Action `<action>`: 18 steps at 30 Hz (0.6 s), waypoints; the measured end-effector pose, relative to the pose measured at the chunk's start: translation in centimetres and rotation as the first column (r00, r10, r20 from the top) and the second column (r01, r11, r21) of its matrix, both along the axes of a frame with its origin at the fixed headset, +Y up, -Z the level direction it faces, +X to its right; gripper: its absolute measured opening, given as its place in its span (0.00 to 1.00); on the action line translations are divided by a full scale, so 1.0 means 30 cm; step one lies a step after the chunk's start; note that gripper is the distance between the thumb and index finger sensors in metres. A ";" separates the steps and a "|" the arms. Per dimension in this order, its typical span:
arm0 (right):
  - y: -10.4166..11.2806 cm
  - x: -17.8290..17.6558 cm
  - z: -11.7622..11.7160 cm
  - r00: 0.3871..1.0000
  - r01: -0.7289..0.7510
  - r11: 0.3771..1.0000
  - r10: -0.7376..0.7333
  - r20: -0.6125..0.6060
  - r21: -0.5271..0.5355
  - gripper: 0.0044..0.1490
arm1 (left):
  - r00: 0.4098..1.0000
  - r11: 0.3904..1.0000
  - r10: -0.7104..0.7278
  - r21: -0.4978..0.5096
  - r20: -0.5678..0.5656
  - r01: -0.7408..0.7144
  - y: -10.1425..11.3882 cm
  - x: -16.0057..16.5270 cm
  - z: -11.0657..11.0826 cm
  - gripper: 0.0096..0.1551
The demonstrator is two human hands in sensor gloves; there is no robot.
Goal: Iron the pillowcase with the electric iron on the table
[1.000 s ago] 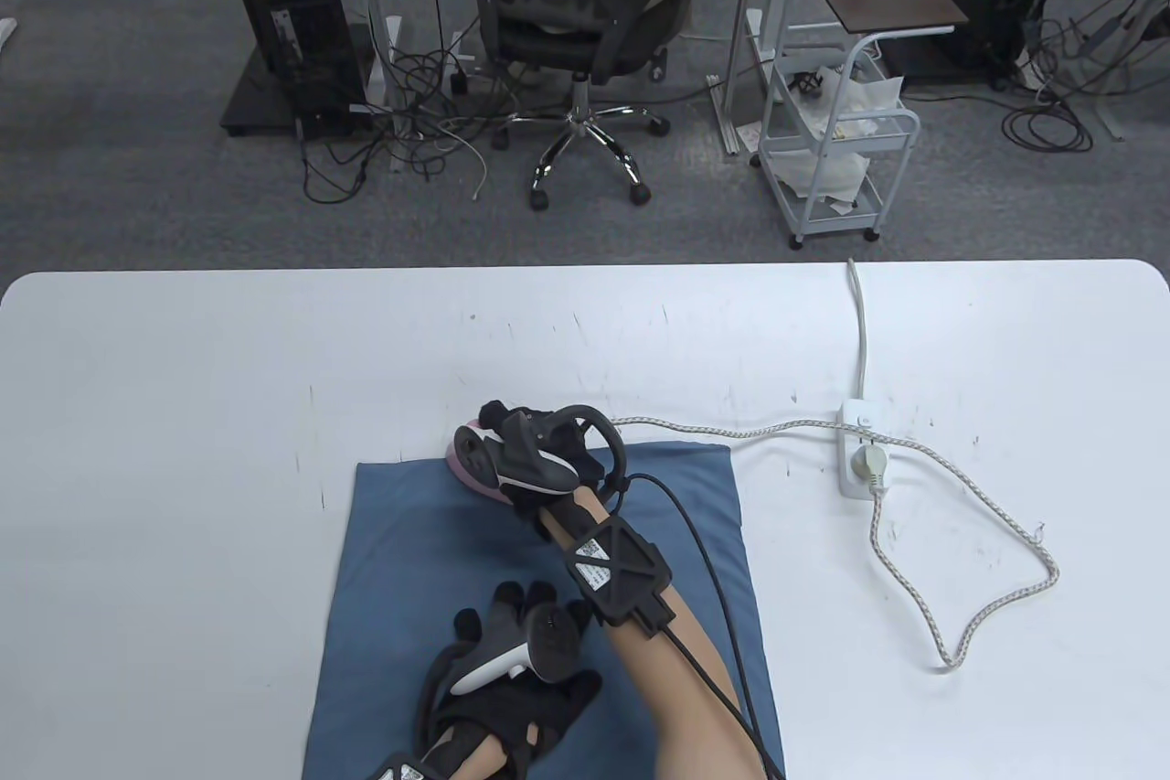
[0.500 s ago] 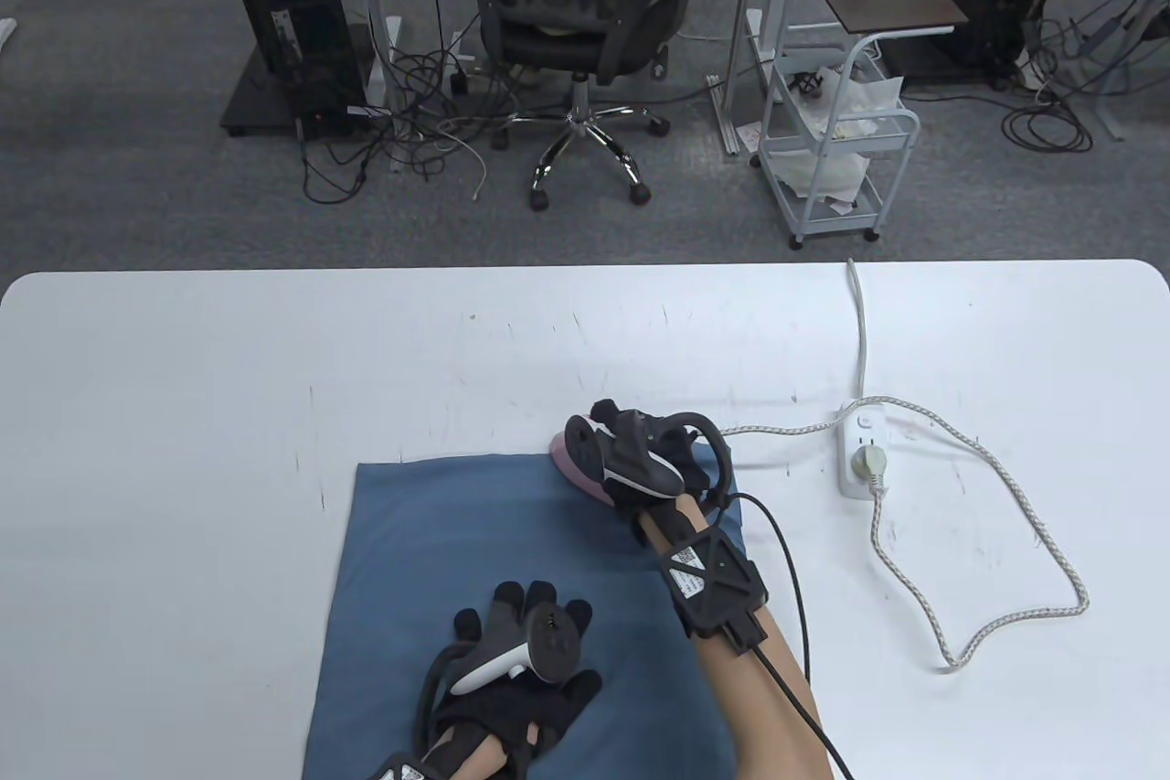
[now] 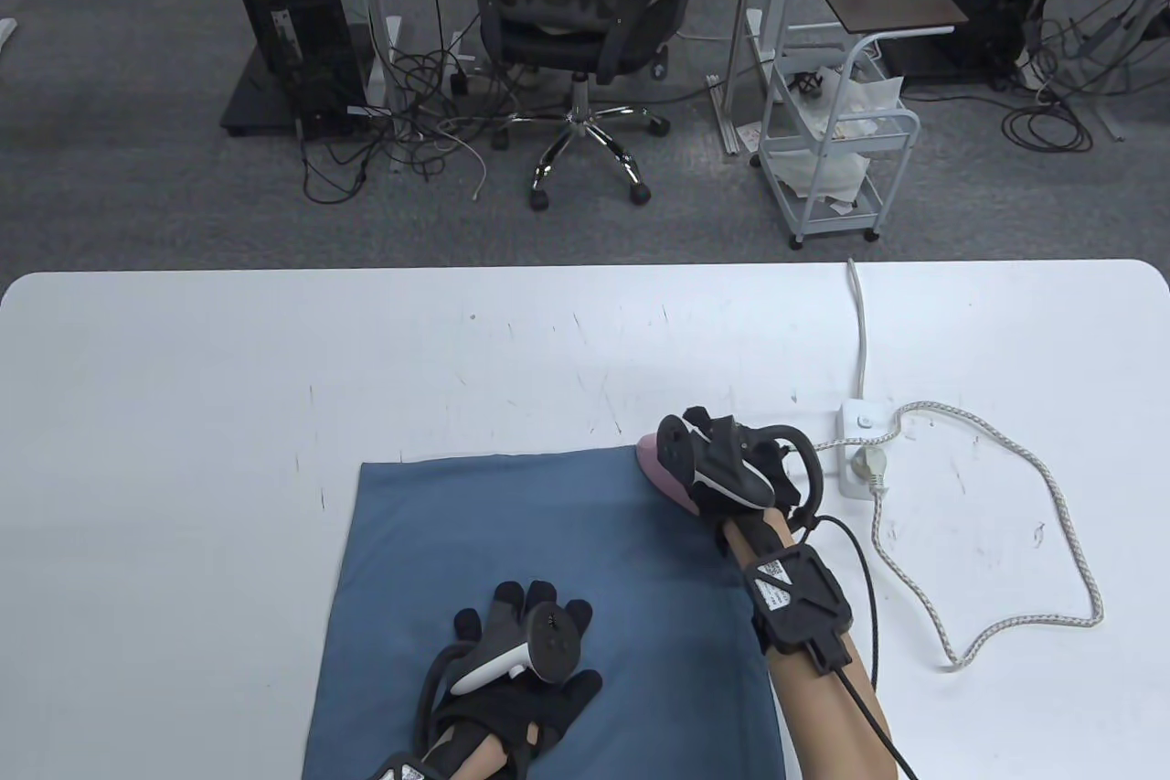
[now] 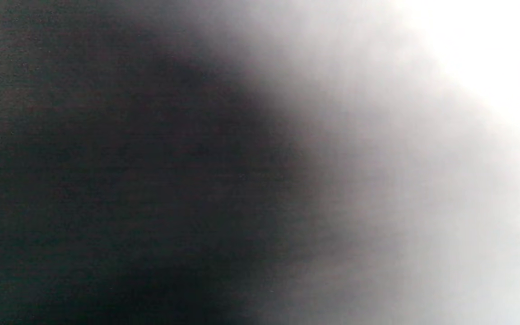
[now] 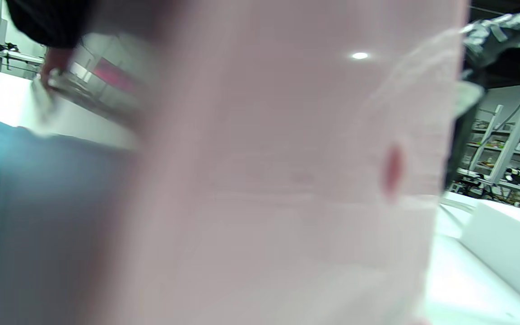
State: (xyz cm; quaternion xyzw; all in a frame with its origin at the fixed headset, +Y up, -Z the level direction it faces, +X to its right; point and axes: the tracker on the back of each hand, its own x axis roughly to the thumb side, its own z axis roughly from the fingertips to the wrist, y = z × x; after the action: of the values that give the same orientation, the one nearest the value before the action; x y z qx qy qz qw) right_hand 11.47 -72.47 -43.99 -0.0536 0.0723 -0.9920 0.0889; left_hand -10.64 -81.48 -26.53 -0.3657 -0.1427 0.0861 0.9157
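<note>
Starting at the left: my left hand (image 3: 512, 679) lies flat on the near half of the blue pillowcase (image 3: 512, 533), fingers (image 3: 526, 594) spread and pointing away from me, palm down. I read that as an anchor, pinning the cloth to the bench (image 3: 183, 378) so it doesn't drag with the iron. It grips nothing, just presses. The left wrist view gives me only a dark blur, presumably the lens right against the fabric.

The pillowcase itself sits spread at the near centre of the bench, near edge running out of frame.

Moving right: my right hand (image 3: 731, 464) is curled around the handle of the pink iron (image 3: 660, 467), which sits at the far right corner of the pillowcase, sole partly off the cloth's edge by the look of it. Forearm comes in from below, angled up and to the left, wrist cocked. The right wrist view is filled with blurred pink body, blue cloth to its left.

Further right, the braided cord (image 3: 1051, 487) loops loosely to the white power strip (image 3: 859, 442), slack enough, I judge, not to tug.
</note>
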 end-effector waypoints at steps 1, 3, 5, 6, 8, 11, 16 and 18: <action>0.000 0.016 0.001 1.000 -0.003 1.000 0.003 0.011 -0.001 0.41 | 1.000 1.000 0.000 0.000 0.000 0.000 0.000 0.000 0.000 0.45; 0.002 0.038 0.004 1.000 -0.004 1.000 0.004 0.025 -0.003 0.41 | 1.000 1.000 0.000 0.000 0.000 0.000 0.000 0.000 0.000 0.45; 0.002 0.056 0.006 0.999 0.003 1.000 -0.003 0.038 -0.003 0.41 | 1.000 1.000 0.000 0.000 0.000 0.000 0.000 0.000 0.000 0.45; 0.002 0.063 0.007 0.999 0.008 1.000 -0.008 0.044 -0.004 0.41 | 1.000 1.000 0.000 0.000 0.000 0.000 0.000 0.000 0.000 0.45; 0.003 0.069 0.007 0.999 0.011 1.000 -0.010 0.048 -0.008 0.41 | 1.000 1.000 0.000 0.000 0.000 0.000 0.000 0.000 0.000 0.45; 0.003 0.070 0.005 0.999 0.001 1.000 0.001 0.053 -0.022 0.41 | 1.000 1.000 -0.003 0.001 0.001 0.003 0.000 0.000 0.000 0.45; 0.039 0.082 0.018 0.994 0.073 0.992 -0.064 0.090 -0.099 0.40 | 1.000 1.000 -0.003 0.001 0.000 0.003 0.000 0.000 0.000 0.45; 0.071 0.093 0.030 0.986 0.139 0.983 -0.126 0.110 -0.121 0.38 | 1.000 1.000 0.001 0.001 0.000 -0.001 0.001 0.000 0.000 0.45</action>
State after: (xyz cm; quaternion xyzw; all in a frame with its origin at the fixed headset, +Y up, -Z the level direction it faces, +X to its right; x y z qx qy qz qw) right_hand 14.27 -70.35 -43.07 -0.0034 0.0070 -0.9997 0.0225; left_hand -10.65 -81.46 -26.54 -0.3653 -0.1431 0.0863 0.9158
